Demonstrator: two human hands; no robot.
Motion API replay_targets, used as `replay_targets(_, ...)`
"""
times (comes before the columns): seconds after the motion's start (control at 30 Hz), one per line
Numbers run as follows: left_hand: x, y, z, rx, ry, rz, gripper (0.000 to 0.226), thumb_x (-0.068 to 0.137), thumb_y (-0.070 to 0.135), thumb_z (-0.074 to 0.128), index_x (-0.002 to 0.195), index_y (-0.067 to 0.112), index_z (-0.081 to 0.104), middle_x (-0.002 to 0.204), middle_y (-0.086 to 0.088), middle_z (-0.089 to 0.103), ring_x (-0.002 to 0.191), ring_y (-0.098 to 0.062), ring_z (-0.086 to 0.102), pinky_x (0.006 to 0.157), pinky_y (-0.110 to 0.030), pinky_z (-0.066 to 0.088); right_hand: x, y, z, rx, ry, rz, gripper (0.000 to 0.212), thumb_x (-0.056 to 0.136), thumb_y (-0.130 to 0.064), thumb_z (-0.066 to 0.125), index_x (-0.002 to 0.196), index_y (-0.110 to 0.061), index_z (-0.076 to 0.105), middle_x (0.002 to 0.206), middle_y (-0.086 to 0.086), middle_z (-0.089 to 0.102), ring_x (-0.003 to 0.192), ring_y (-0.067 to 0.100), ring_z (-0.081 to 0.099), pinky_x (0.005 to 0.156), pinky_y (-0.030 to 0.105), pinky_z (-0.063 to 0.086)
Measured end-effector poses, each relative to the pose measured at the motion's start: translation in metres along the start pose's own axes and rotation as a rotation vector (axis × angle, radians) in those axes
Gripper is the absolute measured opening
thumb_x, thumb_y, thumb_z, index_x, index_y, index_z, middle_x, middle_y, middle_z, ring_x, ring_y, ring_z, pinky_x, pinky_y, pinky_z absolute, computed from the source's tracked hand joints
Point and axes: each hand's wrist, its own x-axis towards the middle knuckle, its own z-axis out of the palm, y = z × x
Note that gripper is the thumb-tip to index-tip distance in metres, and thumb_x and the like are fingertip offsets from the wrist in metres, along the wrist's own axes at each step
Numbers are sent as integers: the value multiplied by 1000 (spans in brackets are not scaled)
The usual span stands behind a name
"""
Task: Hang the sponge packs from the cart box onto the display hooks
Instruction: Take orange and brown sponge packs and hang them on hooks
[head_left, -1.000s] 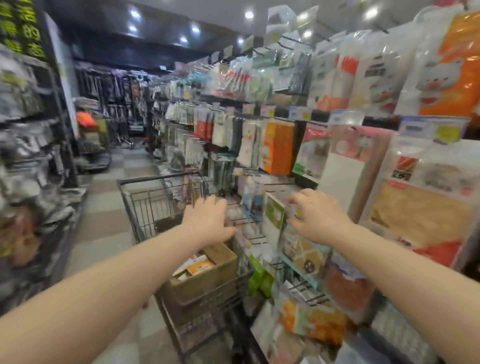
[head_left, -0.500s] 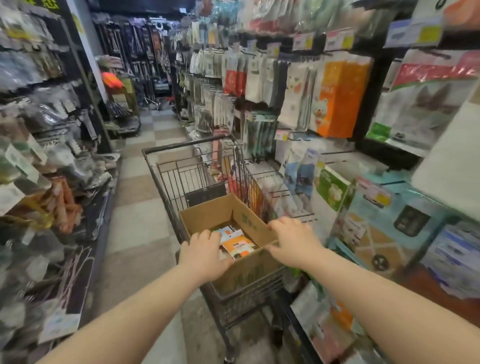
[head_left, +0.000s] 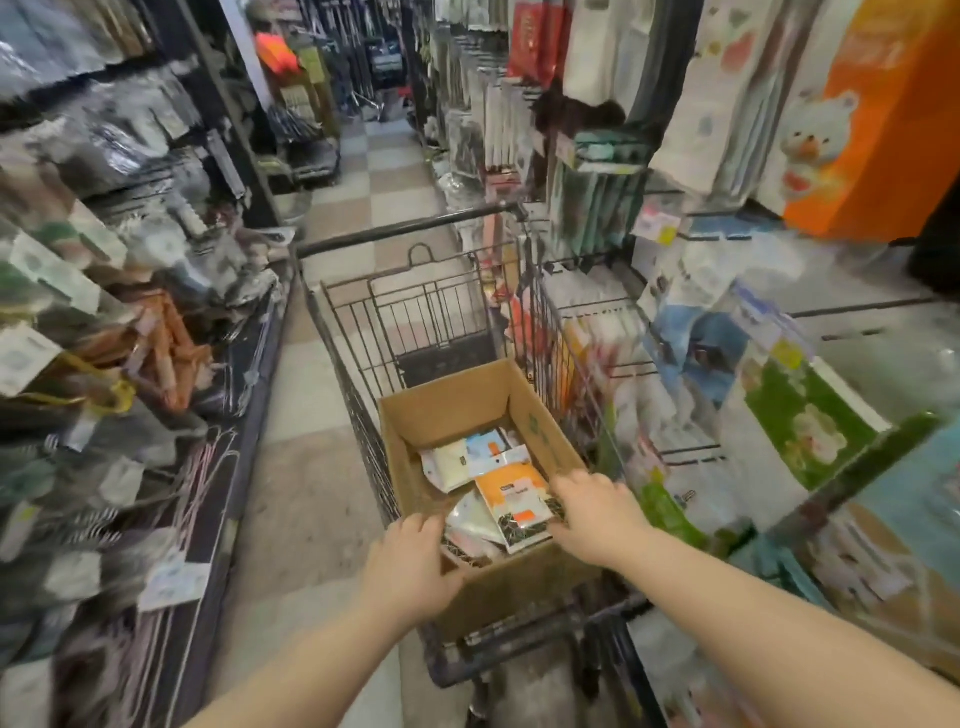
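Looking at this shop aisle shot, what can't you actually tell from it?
Head view only:
- How many packs lie in the cardboard box: they overlap, and both hands cover the near end.
- Whether the right hand grips the orange pack: fingertips hidden.
- Left hand: underside hidden.
- Shelf labels: blurred.

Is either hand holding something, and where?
The right hand touches the orange sponge pack at its right edge; a closed grip cannot be told. The left hand holds nothing.

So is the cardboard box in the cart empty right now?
No, the cardboard box holds several sponge packs, with both hands at its near end.
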Motion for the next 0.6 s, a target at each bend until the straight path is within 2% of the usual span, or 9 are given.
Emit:
replay_targets(0.17, 44, -17, 13, -62, -86, -19, 72, 83, 56, 57, 143, 22, 36, 144, -2, 44, 132, -22, 41, 108, -36, 35, 51, 6, 22, 15, -138, 20, 50, 88, -41, 49, 135, -26, 40, 137, 3, 46, 125, 28, 43, 103, 45, 35)
replay_targets(0.4, 126, -48, 28, -68, -243, 87, 69, 83, 54, 57, 141, 20, 39, 139, -1, 47, 129, -21, 42, 109, -34, 35, 109, 8, 52, 45, -277, 207, 49, 89, -39, 51, 135, -24, 41, 132, 3, 48, 123, 27, 45, 101, 42, 39)
replay_targets(0.6, 195, -59, 48, -82, -368, 106, 48, 84, 46, 55, 125, 20, 51, 125, -4, 55, 116, -22, 51, 98, -36, 45, 148, 7, 79, 113, -350, 323, 40, 89, -39, 49, 126, -24, 49, 123, 4, 52, 115, 26, 51, 91, 37, 46)
